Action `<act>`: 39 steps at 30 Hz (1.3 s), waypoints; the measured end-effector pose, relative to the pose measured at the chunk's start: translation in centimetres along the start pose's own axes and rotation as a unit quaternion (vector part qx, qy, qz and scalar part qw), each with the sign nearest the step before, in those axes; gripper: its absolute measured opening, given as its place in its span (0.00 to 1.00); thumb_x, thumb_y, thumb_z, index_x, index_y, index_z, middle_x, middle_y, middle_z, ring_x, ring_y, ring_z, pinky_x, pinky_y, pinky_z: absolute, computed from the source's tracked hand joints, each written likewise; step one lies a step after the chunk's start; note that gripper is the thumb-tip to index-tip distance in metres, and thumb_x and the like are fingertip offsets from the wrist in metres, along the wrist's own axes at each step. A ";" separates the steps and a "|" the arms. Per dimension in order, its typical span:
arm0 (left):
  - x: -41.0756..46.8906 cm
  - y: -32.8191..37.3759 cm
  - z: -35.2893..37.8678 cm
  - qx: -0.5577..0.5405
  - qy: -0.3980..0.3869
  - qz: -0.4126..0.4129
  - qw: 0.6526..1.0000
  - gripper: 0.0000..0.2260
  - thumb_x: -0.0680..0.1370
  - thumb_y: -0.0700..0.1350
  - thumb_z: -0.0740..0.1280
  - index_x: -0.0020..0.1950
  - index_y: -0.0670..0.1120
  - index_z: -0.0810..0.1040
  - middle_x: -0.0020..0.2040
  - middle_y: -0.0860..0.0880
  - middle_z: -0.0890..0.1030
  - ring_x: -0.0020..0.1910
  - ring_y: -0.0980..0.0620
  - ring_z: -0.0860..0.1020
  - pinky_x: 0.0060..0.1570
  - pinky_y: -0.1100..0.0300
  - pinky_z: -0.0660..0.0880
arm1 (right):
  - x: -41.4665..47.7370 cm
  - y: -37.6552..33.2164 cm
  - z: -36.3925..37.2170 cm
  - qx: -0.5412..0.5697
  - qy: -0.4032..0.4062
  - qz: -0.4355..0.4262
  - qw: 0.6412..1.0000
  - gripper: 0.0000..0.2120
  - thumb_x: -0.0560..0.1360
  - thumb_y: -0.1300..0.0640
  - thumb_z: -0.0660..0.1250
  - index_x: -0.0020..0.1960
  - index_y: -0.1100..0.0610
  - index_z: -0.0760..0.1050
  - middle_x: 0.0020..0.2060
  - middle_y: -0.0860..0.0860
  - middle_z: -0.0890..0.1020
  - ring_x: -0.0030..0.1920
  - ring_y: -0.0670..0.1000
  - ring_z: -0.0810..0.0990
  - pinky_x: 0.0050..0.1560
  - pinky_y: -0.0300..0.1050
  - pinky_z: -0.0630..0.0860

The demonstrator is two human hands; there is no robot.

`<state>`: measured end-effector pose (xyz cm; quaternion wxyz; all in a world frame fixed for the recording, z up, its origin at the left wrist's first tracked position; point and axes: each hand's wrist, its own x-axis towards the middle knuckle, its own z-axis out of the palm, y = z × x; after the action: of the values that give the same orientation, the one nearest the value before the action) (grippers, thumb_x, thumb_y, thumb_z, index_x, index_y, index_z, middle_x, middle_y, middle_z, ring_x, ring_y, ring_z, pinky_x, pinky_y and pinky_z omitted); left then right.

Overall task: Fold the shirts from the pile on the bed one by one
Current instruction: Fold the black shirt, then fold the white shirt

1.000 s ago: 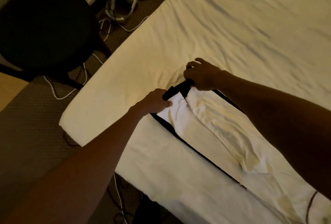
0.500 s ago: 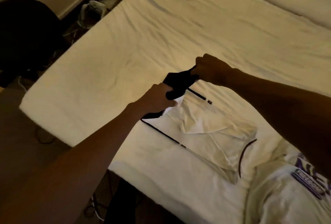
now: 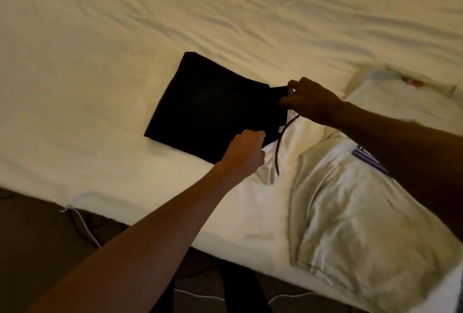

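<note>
Shirt (image 3: 208,109) gripped, left hand (image 3: 244,152), right hand (image 3: 310,102)

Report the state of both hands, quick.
Left hand: closed, grips the black garment at its near edge.
Right hand: closed, pinches the same garment's right corner.

Two hands (image 3: 246,153) (image 3: 312,102), one black shirt (image 3: 213,109), white shirts (image 3: 350,212) (image 3: 406,102) (at least two).

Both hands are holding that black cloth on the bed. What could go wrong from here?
1. The black cloth lies close to the near edge of the bed; a tug toward the person might slide it off toward the floor.
2. The left hand and right hand grip it right beside the white shirt, so pulling could rumple that shirt or catch its dark trim.
</note>
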<state>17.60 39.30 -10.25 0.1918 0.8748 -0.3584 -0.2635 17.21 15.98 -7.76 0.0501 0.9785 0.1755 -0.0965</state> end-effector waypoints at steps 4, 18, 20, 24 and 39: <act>-0.7 1.6 3.0 0.012 -0.026 0.011 1.000 0.16 0.79 0.44 0.68 0.66 0.45 0.72 0.60 0.43 0.79 0.58 0.40 0.79 0.55 0.50 0.76 | -2.5 0.3 2.5 0.009 0.012 0.026 1.000 0.20 0.64 0.74 0.65 0.49 0.55 0.82 0.33 0.55 0.79 0.46 0.60 0.78 0.42 0.50 0.69; -2.2 2.2 6.2 0.205 -0.072 0.063 0.974 0.33 0.72 0.58 0.73 0.72 0.48 0.65 0.69 0.45 0.66 0.66 0.42 0.68 0.53 0.48 0.73 | -4.4 0.1 5.1 -0.007 0.000 0.080 0.997 0.36 0.62 0.74 0.67 0.69 0.57 0.69 0.66 0.63 0.69 0.57 0.64 0.72 0.45 0.56 0.72; -1.9 2.2 6.5 0.204 -0.067 0.078 0.974 0.32 0.73 0.55 0.73 0.72 0.47 0.65 0.68 0.44 0.67 0.66 0.42 0.69 0.53 0.49 0.74 | -4.3 0.3 6.0 0.021 -0.010 0.084 0.996 0.36 0.64 0.75 0.67 0.70 0.58 0.71 0.67 0.65 0.70 0.59 0.67 0.73 0.46 0.59 0.73; -1.2 0.7 6.1 0.073 -0.036 0.093 0.992 0.22 0.75 0.49 0.71 0.68 0.47 0.74 0.63 0.45 0.76 0.59 0.45 0.74 0.51 0.52 0.75 | -3.4 1.0 6.8 0.107 -0.012 0.102 0.989 0.31 0.65 0.74 0.71 0.67 0.59 0.74 0.65 0.64 0.73 0.57 0.67 0.75 0.46 0.60 0.74; 1.6 -4.9 -9.0 -0.639 -0.101 -0.174 0.743 0.16 0.76 0.32 0.65 0.64 0.36 0.76 0.56 0.42 0.82 0.56 0.47 0.81 0.54 0.57 0.79 | -1.7 3.1 0.4 0.356 -0.027 0.202 0.912 0.13 0.81 0.47 0.63 0.58 0.52 0.81 0.54 0.54 0.81 0.57 0.58 0.74 0.60 0.56 0.70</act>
<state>26.54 42.76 -6.21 0.6191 0.5628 0.0349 -0.5465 16.70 12.49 -7.63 -0.2784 0.9431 -0.0729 -0.1666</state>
